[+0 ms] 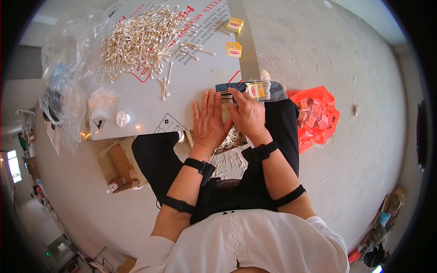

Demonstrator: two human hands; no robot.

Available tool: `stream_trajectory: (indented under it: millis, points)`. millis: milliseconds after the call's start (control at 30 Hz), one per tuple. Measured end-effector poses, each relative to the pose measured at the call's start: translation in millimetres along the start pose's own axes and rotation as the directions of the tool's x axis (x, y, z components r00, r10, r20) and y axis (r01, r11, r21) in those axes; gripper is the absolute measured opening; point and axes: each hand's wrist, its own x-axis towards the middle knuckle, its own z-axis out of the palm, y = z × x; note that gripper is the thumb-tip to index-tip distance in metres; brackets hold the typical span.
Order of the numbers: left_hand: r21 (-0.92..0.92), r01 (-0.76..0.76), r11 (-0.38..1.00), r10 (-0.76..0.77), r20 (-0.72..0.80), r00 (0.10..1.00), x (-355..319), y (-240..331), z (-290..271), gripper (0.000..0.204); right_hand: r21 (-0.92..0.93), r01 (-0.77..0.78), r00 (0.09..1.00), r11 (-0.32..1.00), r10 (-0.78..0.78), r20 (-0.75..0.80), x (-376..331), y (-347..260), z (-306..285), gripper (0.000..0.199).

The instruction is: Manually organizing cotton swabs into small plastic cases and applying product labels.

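My left hand [208, 119] lies flat with its fingers stretched out over the table's near edge, beside a small row of cotton swabs [226, 100]. On the other side of that row, my right hand [249, 117] bends its fingers, its forefinger and thumb against the swabs. Just past the right fingers, a clear packet [274, 92] holds a neat row of swabs with a yellow and red label card [255, 90] on top. A dark strip lies under these. My palms hide part of the row.
A big heap of loose swabs [141, 41] covers the table [150, 107] at far left. Yellow card stacks [234, 50] lie near its right edge. A white round tub [122, 119] stands left. A red bag [314, 116] of packets sits right; a cardboard box [119, 166] stands below left.
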Motion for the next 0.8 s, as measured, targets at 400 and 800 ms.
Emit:
stream_trajectory:
  millis: [400, 800]
  points:
    - [-0.049, -0.018, 0.999, 0.018, 0.002, 1.000, -0.6, -5.5, -5.0, 0.079, 0.034, 0.006, 0.991, 0.999, -0.010, 0.136, 3.9, 4.3, -10.1, 0.045]
    - [-0.103, 0.575, 0.812, -0.565, -0.387, 0.729, 32.3, -126.3, -34.6, 0.018, 0.080, 0.009, 0.996, 0.997, -0.016, 0.084, 0.4, 10.4, -4.9, 0.048]
